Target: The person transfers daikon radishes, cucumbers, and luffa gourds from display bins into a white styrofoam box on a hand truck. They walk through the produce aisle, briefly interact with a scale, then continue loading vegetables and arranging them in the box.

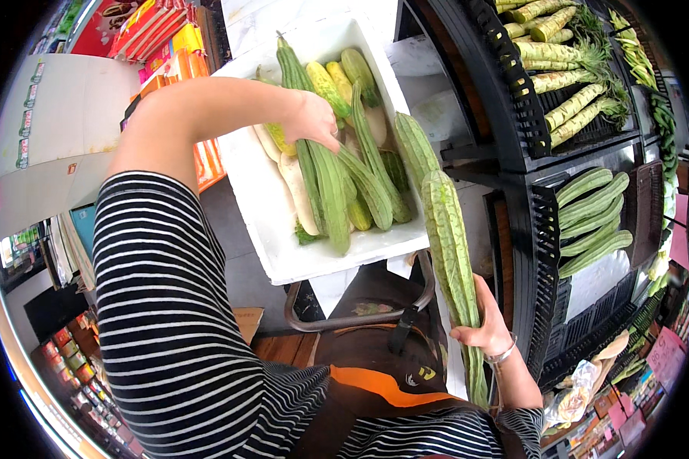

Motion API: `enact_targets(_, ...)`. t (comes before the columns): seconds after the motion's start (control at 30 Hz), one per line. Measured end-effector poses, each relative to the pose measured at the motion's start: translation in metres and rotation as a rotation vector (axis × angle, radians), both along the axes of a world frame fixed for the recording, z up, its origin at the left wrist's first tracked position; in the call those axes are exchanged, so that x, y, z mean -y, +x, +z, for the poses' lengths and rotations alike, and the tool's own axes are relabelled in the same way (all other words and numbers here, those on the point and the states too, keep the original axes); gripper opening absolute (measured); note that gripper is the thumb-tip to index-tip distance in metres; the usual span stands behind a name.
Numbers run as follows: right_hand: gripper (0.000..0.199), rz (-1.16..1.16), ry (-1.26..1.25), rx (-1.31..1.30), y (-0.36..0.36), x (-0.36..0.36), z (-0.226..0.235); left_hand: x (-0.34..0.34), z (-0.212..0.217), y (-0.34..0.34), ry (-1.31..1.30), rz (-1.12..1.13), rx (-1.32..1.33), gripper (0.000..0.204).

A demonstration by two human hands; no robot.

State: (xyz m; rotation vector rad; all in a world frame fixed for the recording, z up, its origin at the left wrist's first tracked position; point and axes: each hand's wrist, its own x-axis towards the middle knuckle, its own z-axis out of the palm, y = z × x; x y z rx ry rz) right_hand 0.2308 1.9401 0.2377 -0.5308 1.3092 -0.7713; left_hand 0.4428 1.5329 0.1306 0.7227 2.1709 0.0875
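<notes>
A white foam box (298, 268) in front of me holds ridge gourds, yellow-green cucumbers (328, 90) and pale white roots (292, 183). My left hand (312, 121) reaches in from the left, its fingers closed round the upper end of a green ridge gourd (329, 199); part of the grip is hidden. Outside the box's right edge, my right hand (484, 325) is wrapped round the lower part of a long ridge gourd (448, 245), which points up and away. Behind its tip another ridge gourd (416, 145) shows; whether my right hand holds that one too is unclear.
The box sits beyond a metal cart handle (360, 323) close to my body. At right, black rack crates hold stem lettuce (551, 69) and more ridge gourds (595, 218). A plastic bag (578, 390) lies lower right. Packaged goods (180, 53) stand at upper left.
</notes>
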Motion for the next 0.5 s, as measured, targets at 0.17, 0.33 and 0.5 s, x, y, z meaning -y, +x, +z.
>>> enact_targets(0.17,0.095,0.014,0.057,0.000,0.005,0.005,-0.004,0.003,-0.014,0.009,0.064,0.099,0.015,0.084)
enact_targets(0.33,0.094,0.013,0.040,0.015,0.011,0.015,-0.005,0.010,-0.024,0.008,0.057,0.093,0.066,0.085)
enact_targets(0.5,0.092,0.064,0.046,-0.030,0.017,0.027,-0.008,0.019,-0.060,0.027,0.089,0.130,-0.020,0.086)
